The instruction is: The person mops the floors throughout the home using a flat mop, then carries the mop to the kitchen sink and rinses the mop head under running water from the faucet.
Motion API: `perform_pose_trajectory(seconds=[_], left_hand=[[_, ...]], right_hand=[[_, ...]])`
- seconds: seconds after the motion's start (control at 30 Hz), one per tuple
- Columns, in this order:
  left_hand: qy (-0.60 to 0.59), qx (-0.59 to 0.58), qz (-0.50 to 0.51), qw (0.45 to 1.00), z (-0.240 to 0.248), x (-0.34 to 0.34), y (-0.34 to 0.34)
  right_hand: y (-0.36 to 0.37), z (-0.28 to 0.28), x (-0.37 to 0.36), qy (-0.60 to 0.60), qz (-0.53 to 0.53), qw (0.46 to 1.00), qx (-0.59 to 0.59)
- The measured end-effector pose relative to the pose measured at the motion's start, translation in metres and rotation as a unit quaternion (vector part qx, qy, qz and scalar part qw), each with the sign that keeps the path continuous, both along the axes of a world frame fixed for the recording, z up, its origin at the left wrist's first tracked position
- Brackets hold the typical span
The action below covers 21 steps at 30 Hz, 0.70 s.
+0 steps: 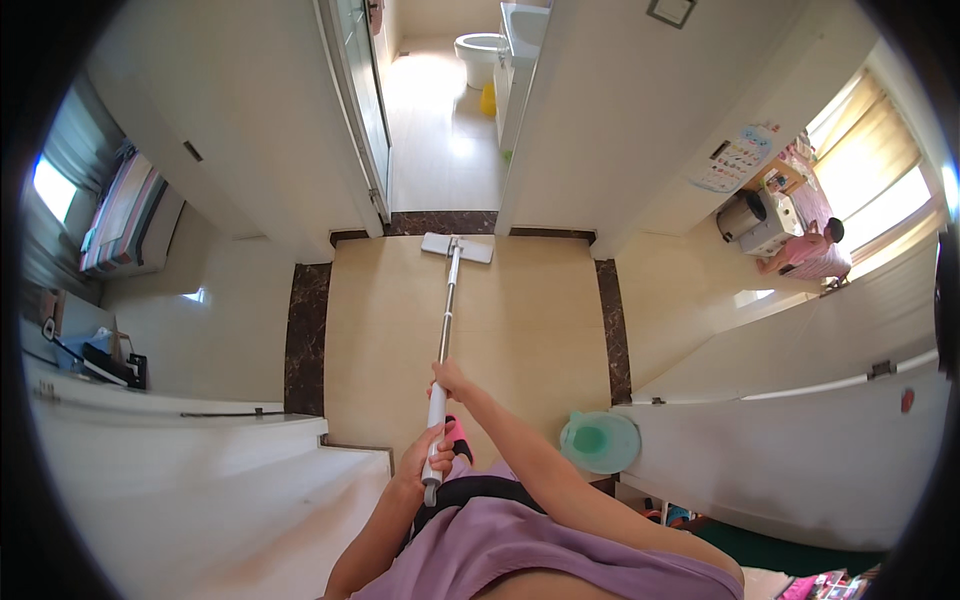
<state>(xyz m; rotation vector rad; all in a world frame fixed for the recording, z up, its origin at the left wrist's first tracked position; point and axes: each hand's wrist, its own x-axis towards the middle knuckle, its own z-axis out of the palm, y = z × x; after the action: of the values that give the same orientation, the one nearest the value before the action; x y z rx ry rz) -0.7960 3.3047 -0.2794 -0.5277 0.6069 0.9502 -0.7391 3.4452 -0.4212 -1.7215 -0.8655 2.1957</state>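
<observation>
Flat mop (446,310) — long metal pole with a white grip at the near end and a white rectangular head (457,247); head lies flat on the beige tiled floor (530,320), just before the dark marble threshold strip (440,222) of the bathroom doorway; pole runs from the head back toward the person, slightly tilted.

Left hand (425,462) — fingers wrapped around the lower end of the white grip, near the pole's butt; closed firmly on it.

Right hand (450,380) — placed higher on the pole, just above the white grip, fingers curled around the shaft; forearm reaches in from the lower right.

Person — lilac top, dark waistband; a pink slipper (457,432) shows beside the pole's lower end.

Surroundings: bathroom beyond the open doorway with a white toilet (480,50), a yellow object (488,99) on its floor and a washbasin (523,22) at right; green round basin (600,441) on the floor at right, against a white door; dark marble border strips (308,335) on both sides of the beige floor; another person (812,255) in pink crouches in the far right room near white appliances (765,222); bed with striped cover (120,215) at far left.
</observation>
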Motion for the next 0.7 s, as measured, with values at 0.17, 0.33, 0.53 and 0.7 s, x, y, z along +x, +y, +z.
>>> perform_pose_trajectory(seconds=[0.17,0.33,0.53,0.7], left_hand=[[0.041,-0.018,-0.004,0.999,0.0,-0.04,0.111],[0.022,-0.022,0.021,0.999,-0.013,-0.066,0.23],[-0.033,-0.033,0.05,0.998,-0.029,-0.091,0.397],[-0.059,-0.044,0.088,0.993,-0.024,-0.13,0.531]], right_hand=[[0.112,-0.007,-0.041,0.002,0.005,1.0,-0.001],[0.237,-0.028,-0.074,-0.01,0.008,1.0,0.009],[0.416,-0.045,-0.103,-0.019,0.032,0.999,0.013],[0.538,-0.039,-0.144,-0.03,0.031,0.999,-0.012]])
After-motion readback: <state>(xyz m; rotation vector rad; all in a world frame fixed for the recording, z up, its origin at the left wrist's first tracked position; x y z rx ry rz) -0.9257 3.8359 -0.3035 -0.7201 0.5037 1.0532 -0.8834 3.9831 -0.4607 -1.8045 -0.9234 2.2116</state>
